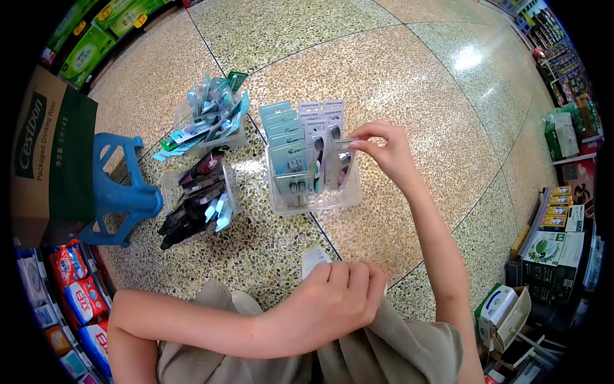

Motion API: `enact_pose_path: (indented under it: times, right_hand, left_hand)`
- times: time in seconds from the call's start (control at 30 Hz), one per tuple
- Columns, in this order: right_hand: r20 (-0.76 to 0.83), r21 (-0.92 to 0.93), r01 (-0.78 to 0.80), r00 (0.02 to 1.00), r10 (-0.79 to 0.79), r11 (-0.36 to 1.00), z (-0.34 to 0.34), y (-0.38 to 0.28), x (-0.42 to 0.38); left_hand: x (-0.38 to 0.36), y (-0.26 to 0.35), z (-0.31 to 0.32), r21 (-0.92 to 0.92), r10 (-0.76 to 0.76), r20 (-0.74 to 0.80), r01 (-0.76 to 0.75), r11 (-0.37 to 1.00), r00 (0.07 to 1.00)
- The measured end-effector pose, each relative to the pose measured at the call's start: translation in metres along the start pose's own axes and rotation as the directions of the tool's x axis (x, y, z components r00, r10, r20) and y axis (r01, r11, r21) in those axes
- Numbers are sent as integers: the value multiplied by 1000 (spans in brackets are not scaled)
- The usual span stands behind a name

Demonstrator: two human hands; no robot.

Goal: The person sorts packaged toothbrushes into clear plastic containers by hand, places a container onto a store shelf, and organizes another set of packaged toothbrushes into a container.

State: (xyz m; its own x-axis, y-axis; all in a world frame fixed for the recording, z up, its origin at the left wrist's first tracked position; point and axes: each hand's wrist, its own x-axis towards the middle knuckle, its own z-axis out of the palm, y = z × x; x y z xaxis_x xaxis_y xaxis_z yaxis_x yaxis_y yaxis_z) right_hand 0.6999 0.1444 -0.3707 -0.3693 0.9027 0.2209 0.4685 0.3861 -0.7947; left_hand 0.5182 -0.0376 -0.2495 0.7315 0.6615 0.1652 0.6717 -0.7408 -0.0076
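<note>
Packaged toothbrushes point(318, 157) upright in rows inside clear plastic bin point(342, 203).

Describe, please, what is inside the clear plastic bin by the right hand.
Upright teal toothbrush packs and lilac toothbrush packs; they hide most of the bottom of the bin.

At left, a Cestbon box point(70, 153) overlapping a blue stool point(142, 200) in view, contact unclear. Green packs point(86, 54) at upper left; red packs point(83, 291) at lower left. Along the right, green-and-white cartons point(551, 253) and, farther up, stocked shelves point(558, 61), contents too small to tell.
</note>
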Motion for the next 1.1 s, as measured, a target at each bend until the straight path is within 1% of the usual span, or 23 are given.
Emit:
enact_pose_path:
  times: [0.03, 0.13, 0.23, 0.33, 0.43, 0.53, 0.63, 0.73, 0.83, 0.93, 0.97, 1.0, 1.03, 1.07, 1.1]
  right_hand:
    - [4, -21, -19, 1000, 19, 1000, 4, 6, 1]
    - [10, -49, 7, 1000, -7, 999, 13, 15, 4]
    - [16, -37, -22, 1000, 22, 999, 19, 22, 7]
    - [-22, -94, -16, 1000, 14, 995, 18, 27, 8]
    - [-111, -126, 86, 989, -100, 988, 21, 35, 9]
    - [-151, -200, 2, 988, -33, 980, 20, 32, 9]
    - [-163, -271, -32, 987, -13, 962, 23, 34, 10]
    - [-152, -400, 0, 986, -67, 916, 23, 29, 10]
    - [-222, -444, 55, 960, -168, 895, 28, 29, 8]
    - [-203, -251, 70, 971, -123, 966, 20, 4, 2]
    - [21, -83, 57, 998, -55, 995, 12, -7, -1]
    - [253, 78, 3, 967, -23, 997, -1, -17, -5]
    - [471, 219, -87, 882, -28, 972, -10, -26, -8]
    - [582, 291, -127, 810, -70, 948, -16, -34, -12]
    - [678, 354, -175, 725, -123, 919, -20, -42, -15]
  left_hand:
    - [0, -1, 1, -6, 7, 6, -7, 1000, 1000]
    - [1, -2, 6, -24, 12, 23, -12, 1000, 1000]
    - [2, -4, 7, -44, 16, 31, -15, 999, 999]
    - [3, -5, 9, -58, 20, 41, -18, 998, 999]
    - [4, -6, 11, -63, 22, 41, -19, 998, 999]
    - [5, -8, 13, -71, 27, 35, -24, 997, 999]
    - [6, -8, 16, -75, 24, 30, -22, 997, 999]
    - [7, -8, 19, -69, 15, 16, -13, 998, 1000]
    - [7, -10, 20, -59, 9, 11, -8, 998, 1000]
    - [8, -13, 19, -60, -9, 1, 9, 998, 1000]
    - [9, -14, 18, -63, -16, -3, 16, 998, 1000]
    - [10, -15, 17, -75, -33, -1, 32, 997, 999]
    - [11, -17, 14, -85, -48, 0, 48, 995, 999]
    - [13, -20, 13, -98, -61, 2, 61, 993, 998]
    - [14, -22, 13, -116, -83, -47, 77, 990, 995]
